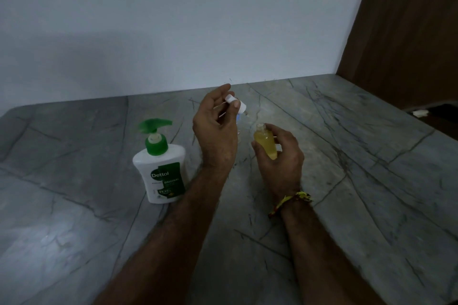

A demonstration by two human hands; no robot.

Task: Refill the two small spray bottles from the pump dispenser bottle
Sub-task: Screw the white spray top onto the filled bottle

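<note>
Over a grey marble desk, the right hand grips an uncapped spray bottle of yellow liquid, while the left hand pinches its white spray cap just above. The pump bottle stands upright at left.

second spray bottle: mostly hidden behind the left hand, only a faint clear sliver shows. spray cap: partly covered by that hand's fingers. pump dispenser bottle: small label print unreadable, pump head blurred. both forearms cut off at the near edge. small white object far right: too small to identify.
</note>
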